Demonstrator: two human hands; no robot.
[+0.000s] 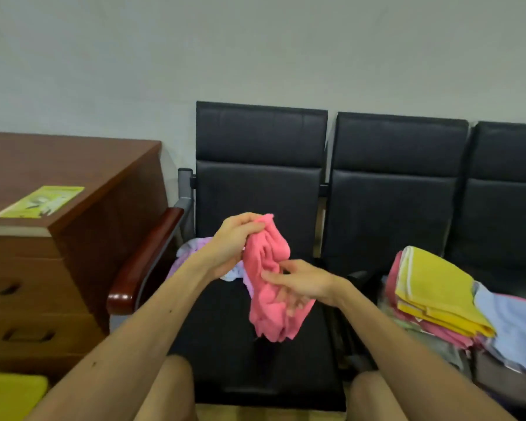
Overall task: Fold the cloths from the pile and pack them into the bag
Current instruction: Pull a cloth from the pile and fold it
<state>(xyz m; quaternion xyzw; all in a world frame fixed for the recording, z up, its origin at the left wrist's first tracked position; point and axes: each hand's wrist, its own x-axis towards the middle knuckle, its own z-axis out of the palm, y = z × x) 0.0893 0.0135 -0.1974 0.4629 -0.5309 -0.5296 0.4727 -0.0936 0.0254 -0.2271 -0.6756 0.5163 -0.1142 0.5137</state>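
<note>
Right now my left hand pinches the top of a crumpled, fleecy pink cloth above the black padded seat, and my right hand grips its middle; folded yellow and pink cloths are stacked rightward, partly cut off.

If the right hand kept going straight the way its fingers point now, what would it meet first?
The right hand points leftward with its fingertips already at the pink cloth, so it would press into that first. Beyond that probably comes the left hand, though depth is unclear.
</note>
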